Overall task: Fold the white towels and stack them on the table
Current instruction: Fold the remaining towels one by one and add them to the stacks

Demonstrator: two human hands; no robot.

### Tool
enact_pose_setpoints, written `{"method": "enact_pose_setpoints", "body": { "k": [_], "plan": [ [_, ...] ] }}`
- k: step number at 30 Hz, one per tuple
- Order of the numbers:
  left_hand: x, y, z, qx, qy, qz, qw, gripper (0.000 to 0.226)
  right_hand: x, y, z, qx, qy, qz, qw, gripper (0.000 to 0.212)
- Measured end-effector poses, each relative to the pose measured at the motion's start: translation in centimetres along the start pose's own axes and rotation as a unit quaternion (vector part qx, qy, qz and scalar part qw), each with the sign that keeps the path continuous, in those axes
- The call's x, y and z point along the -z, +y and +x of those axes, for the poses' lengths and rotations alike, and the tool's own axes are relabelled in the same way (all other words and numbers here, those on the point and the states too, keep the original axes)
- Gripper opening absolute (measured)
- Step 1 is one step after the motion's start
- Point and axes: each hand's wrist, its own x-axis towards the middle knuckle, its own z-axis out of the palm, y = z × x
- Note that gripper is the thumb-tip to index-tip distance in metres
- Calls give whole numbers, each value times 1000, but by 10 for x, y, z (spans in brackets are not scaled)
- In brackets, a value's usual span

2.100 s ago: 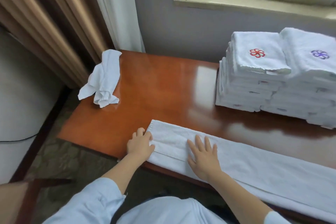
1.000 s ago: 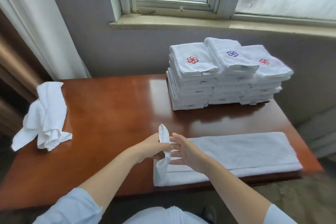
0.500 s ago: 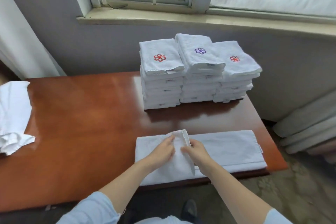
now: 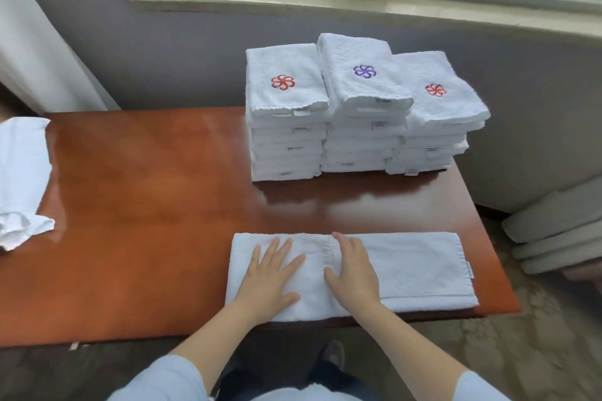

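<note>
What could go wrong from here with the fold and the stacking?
1. The towel lies along the table's near edge, its front hem about at the lip; both hands press flat on its left part, so a push toward the body might slide it off.
2. The middle stack stands tallest and its top towel overhangs; adding another there may tip it.
3. The unfolded towel at the table's left end lies partly out of view and may hang off the edge.
</note>
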Motion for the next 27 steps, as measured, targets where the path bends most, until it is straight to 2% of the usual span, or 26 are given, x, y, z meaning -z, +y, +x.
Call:
{"method": "enact_pose_setpoints", "body": {
  "k": [1,3,6,13,16,19,23,27],
  "plan": [
    [-2,0,2,-5,-2,5,1000,78,0,2,0,58,-9,-36,998,70],
    [-3,0,5,-12,-11,3,1000,86,-2,8,2,122,-92,-89,984,81],
    [-1,-1,10,-12,-38,7,999,95,-9,19,7,114,-209,-146,960,101],
    [18,8,29,32,-118,11,992,117,-12,29,17,128,-235,-164,950,114],
    [22,15,35,50,-138,14,989,120,0,35,13,136,-212,-121,960,103],
    [29,23,42,36,-119,9,992,112,19,49,4,96,-156,-80,980,88],
    [48,54,67,-29,-79,-15,996,95,39,75,-9,-17,-60,-64,996,75],
    [65,94,99,-86,-61,-54,993,80,57,106,-21,-131,33,-84,987,66]
  ]
}}
